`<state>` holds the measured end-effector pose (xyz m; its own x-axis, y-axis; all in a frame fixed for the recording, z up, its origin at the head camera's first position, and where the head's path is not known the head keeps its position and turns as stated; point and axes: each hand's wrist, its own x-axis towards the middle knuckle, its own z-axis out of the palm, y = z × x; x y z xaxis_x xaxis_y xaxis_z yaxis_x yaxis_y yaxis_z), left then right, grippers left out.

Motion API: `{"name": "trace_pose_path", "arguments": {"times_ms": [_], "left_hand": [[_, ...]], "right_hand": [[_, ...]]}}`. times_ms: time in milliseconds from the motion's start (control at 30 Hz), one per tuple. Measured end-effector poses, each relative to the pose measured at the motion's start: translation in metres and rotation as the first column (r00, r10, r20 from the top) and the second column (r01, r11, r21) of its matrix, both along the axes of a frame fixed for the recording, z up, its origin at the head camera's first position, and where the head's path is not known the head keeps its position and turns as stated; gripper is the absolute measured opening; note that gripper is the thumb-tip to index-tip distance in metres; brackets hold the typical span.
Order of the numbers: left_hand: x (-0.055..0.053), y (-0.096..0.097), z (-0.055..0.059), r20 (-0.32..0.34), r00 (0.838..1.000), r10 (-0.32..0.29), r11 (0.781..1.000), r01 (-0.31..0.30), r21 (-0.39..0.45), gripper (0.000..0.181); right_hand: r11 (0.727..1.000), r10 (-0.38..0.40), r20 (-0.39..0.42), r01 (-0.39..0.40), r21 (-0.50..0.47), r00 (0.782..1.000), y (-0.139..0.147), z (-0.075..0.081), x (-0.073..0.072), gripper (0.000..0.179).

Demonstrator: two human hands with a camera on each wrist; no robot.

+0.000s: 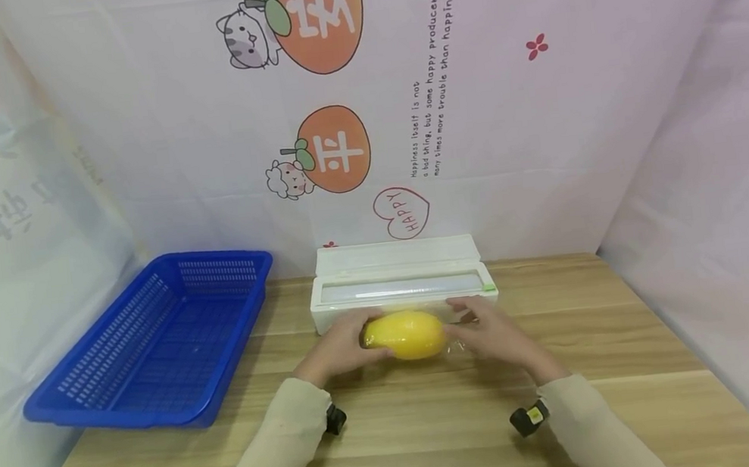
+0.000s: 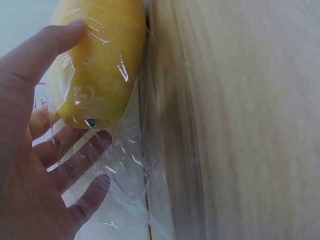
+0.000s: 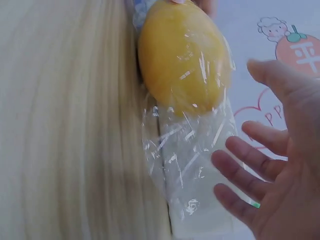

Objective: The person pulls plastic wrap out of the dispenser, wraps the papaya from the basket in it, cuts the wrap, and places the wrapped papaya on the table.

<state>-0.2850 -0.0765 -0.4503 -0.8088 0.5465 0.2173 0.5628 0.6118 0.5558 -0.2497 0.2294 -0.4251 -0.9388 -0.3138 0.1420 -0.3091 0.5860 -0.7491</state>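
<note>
A yellow mango is wrapped in clear plastic film, with loose film trailing from its end in the right wrist view. My left hand holds the mango's left end, the thumb on its near side and the fingers behind and under the film. At the other end, my right hand has its fingers spread beside the film; the right wrist view shows a gap between that thumb and the mango. Just behind both hands stands a white cling film box with its lid raised and a roll inside.
On the left of the wooden table is a blue plastic basket with slotted sides. A printed white cloth hangs right behind the box, and more cloth closes in both sides. Each wrist carries a small black camera.
</note>
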Motion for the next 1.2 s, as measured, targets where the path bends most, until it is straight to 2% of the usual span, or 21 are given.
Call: {"name": "trace_pose_path", "arguments": {"times_ms": [133,267,433,500,600,767,933,1200], "left_hand": [[0.003,0.001,0.002,-0.015,0.999,0.03,0.999,-0.03,-0.017,0.074],[0.005,0.002,0.004,-0.045,0.998,0.054,0.997,-0.056,-0.045,0.075],[0.007,0.002,0.006,-0.054,0.996,0.076,0.994,-0.08,-0.078,0.076],[0.008,0.002,0.007,-0.048,0.995,0.085,0.992,-0.089,-0.088,0.076],[0.01,0.001,0.008,-0.043,0.995,0.089,0.992,-0.093,-0.09,0.076],[0.012,0.001,0.01,-0.051,0.995,0.088,0.991,-0.092,-0.094,0.076],[0.013,0.0,0.012,-0.067,0.993,0.093,0.989,-0.1,-0.11,0.076],[0.012,0.002,0.02,-0.12,0.988,0.099,0.985,-0.115,-0.129,0.078]], "right_hand": [[0.997,-0.081,-0.106,0.078,-0.025,0.991,0.011,0.003,-0.004,0.046],[0.986,-0.165,-0.2,0.154,-0.065,0.966,0.025,0.006,-0.008,0.037],[0.97,-0.242,-0.231,0.226,-0.092,0.942,0.043,0.005,-0.019,0.036],[0.966,-0.257,-0.22,0.242,-0.09,0.941,0.049,0.002,-0.024,0.038],[0.967,-0.25,-0.184,0.238,-0.087,0.951,0.057,-0.003,-0.029,0.042],[0.976,-0.203,-0.056,0.197,-0.095,0.978,0.063,-0.009,-0.034,0.058],[0.978,-0.159,0.059,0.165,-0.124,0.986,0.061,-0.013,-0.041,0.076],[0.978,-0.188,0.049,0.192,-0.08,0.981,0.063,-0.026,-0.049,0.08]]}}
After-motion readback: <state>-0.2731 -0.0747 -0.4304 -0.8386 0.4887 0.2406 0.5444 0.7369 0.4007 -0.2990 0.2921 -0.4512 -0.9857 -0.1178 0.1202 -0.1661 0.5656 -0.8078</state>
